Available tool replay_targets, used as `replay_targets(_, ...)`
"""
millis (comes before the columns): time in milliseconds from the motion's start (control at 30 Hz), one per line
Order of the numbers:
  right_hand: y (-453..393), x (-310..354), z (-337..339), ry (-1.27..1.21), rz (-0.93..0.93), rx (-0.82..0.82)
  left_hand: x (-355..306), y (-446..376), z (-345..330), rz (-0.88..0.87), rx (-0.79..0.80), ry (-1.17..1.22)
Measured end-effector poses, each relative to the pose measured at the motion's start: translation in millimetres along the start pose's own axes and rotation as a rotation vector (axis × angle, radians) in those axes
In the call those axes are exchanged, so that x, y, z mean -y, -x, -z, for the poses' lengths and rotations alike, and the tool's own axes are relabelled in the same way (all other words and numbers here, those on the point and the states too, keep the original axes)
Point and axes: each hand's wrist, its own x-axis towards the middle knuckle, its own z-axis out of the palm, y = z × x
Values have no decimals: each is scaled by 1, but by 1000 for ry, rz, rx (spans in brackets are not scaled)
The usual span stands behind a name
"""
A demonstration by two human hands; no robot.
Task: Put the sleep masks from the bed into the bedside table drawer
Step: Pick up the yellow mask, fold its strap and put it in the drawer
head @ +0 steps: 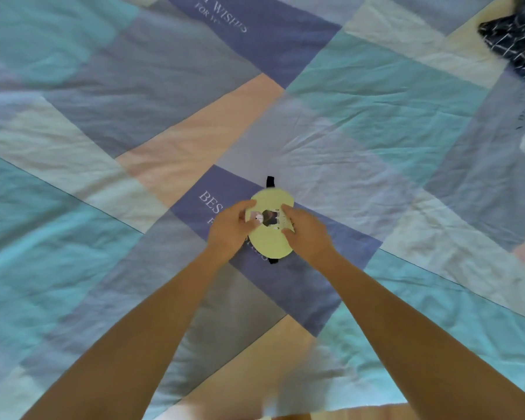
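The yellow sleep mask (270, 237) is lying on the bed (376, 131), approx. in the middle of the quilt, on a dark violet patch with white letters. It is turned lengthwise away from the person, so one lobe is pointing far and one near, and a bit of black strap (269, 180) is sticking out at the far end and another bit at the near end. Prob. it is lying flat like this bc it was just left on the cover, and the person is reaching w/ both arms to take it from two sides at its narrow waist.

The left hand (231, 228) is coming from the left side: its fingers are bending over the left edge of the mask and the thumb is pressing near the printed middle part, so it is pinching the mask there. The right hand (306, 234) is doing the same from the right edge, fingers curling on the mask, a narrow grip and not a wide one. Whether the mask is already lifting off the quilt, I cannot tell.

A dark checked cloth (515, 47) is lying at the far right corner, well apart. The bedside table and drawer are not showing in this view, so the carrying is not yet done.
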Motion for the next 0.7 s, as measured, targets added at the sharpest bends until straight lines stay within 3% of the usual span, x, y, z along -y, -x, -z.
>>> replay_targets(133, 18, 17, 37, 75, 110, -116, -37, 16, 20, -209, -2, -90)
replay_targets(300, 59, 39, 89, -84, 233, -255, -86, 45, 51, -536, -168, -303)
replay_targets(400, 83, 58, 122, -218, 263, -280, -121, 69, 70, -619, -235, -281)
replay_targets(500, 110, 91, 162, -538, 161, -248, -163, 101, 89, -534, -199, 61)
replay_targets(600, 139, 126, 199, -822, 174, -215, -204, 139, 107, -297, 32, 548)
replay_targets(700, 165, 153, 228, -976, 234, -272, -234, 171, 123, -291, 150, 534)
